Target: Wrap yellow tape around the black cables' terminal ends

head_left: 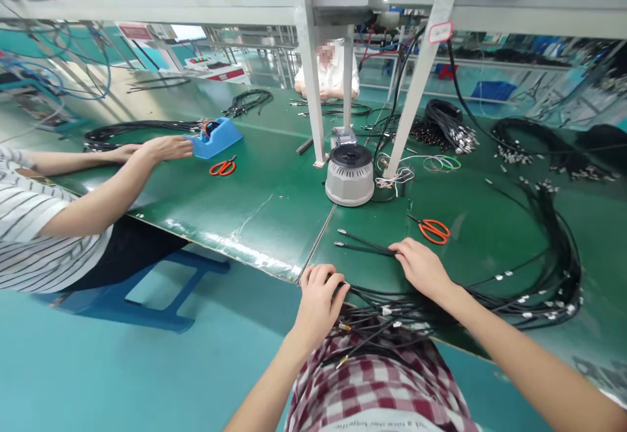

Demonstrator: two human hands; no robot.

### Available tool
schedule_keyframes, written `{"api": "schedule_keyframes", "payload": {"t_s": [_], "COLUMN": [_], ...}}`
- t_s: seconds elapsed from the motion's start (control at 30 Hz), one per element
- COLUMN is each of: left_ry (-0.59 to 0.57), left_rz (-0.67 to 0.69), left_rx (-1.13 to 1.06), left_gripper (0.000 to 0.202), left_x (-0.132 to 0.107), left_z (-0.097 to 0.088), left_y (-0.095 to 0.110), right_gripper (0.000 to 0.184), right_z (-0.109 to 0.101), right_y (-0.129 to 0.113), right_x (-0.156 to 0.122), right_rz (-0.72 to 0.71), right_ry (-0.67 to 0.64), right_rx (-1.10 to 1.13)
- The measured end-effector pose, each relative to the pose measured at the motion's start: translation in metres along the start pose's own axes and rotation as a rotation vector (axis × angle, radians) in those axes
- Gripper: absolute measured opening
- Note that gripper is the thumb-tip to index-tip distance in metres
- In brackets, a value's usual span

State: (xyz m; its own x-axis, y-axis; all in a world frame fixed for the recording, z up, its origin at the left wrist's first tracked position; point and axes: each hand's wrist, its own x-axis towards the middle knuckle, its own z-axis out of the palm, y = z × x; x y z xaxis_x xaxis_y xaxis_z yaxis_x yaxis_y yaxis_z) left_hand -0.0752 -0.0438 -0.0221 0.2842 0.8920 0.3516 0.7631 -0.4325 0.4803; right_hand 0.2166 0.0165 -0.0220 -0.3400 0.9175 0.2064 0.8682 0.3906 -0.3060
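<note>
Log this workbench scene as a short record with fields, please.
left hand: curled around black cables at the green table edge
right hand: flat, fingers on cable ends
near right hand: orange scissors
centre: grey round machine
co-worker's hand: at blue tape dispenser

Green table (255, 203), black cables (548, 288), orange scissors (434, 230), blue tape dispenser (215, 139), striped shirt (34, 236), plaid lap (382, 380)

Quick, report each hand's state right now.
Left hand: fingers curled around the black cables at the table edge.
Right hand: open, fingertips resting on the same cables.
</note>
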Motion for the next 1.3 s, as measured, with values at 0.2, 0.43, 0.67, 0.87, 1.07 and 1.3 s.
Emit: {"api": "schedule_keyframes", "payload": {"t_s": [0.2, 0.43, 0.67, 0.87, 1.07, 1.3], "left_ry": [-0.083, -0.296, -0.129, 0.127, 0.094, 0.199], "left_rz": [0.030, 0.162, -0.008, -0.080, -0.115, -0.017], "left_rx": [-0.066, -0.134, -0.312, -0.332, -0.502, -0.567], "left_gripper": [0.025, 0.021, 0.016, 0.052, 0.116, 0.142], "left_x": [-0.024, -0.014, 0.058, 0.183, 0.263, 0.294], "left_z": [-0.012, -0.022, -0.024, 0.011, 0.040, 0.051], "left_y": [0.003, 0.012, -0.032, -0.107, -0.133, -0.130], "right_gripper": [0.023, 0.023, 0.023, 0.037, 0.039, 0.022], "right_z": [0.006, 0.001, -0.009, 0.017, 0.019, 0.021], "right_y": [0.006, 0.011, 0.032, 0.058, 0.085, 0.089], "right_x": [0.000, 0.001, 0.069, 0.134, 0.157, 0.184], "right_rz": [0.039, 0.048, 0.011, 0.019, 0.007, 0.018], "right_ry": [0.045, 0.035, 0.069, 0.089, 0.025, 0.043], "right_rx": [0.038, 0.132, 0.211, 0.127, 0.022, 0.015]}}
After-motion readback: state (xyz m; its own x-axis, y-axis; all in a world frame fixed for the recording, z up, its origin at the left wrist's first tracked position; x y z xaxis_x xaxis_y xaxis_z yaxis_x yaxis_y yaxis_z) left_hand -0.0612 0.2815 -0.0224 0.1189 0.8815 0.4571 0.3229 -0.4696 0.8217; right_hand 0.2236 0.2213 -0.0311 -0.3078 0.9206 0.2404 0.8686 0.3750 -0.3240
